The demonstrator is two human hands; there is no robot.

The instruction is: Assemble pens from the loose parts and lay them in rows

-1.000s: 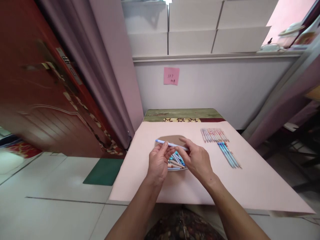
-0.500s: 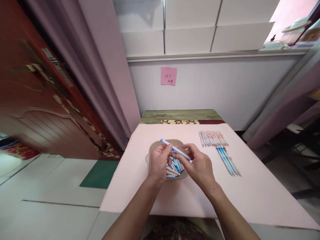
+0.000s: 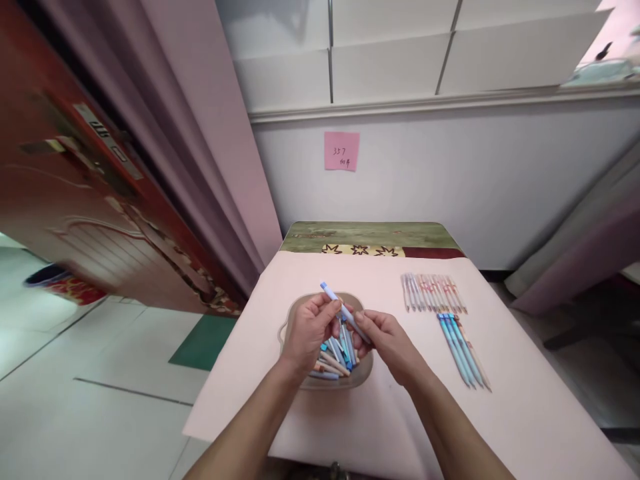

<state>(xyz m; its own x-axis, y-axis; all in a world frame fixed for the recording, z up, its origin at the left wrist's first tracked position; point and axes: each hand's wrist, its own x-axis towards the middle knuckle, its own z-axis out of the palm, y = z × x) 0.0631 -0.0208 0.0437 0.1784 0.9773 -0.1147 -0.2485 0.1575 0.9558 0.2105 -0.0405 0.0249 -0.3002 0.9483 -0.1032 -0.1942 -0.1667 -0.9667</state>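
Note:
A light blue pen (image 3: 346,312) with a darker blue end is held slantwise above a grey-brown bin (image 3: 367,373). My left hand (image 3: 313,327) pinches its upper part, and my right hand (image 3: 381,337) grips its lower end. Inside the bin lie several loose pens (image 3: 337,353), blue, white and beige, partly covered by my hands. To the right, a row of clear pens with printed patterns (image 3: 433,292) lies side by side on the pink tabletop (image 3: 525,373). Just below that row, several blue pens (image 3: 457,350) and a beige one (image 3: 477,360) lie together at a slant.
A green patterned strip (image 3: 370,233) shows at the table's far edge, against a white wall bearing a pink note (image 3: 341,151). Purple curtains and a red-brown door (image 3: 100,227) stand left. A green mat (image 3: 203,341) lies on the floor.
The view has shifted, so the table and bin appear lower. My right hand has closed in on the pen's lower end, and the pen slants more steeply.

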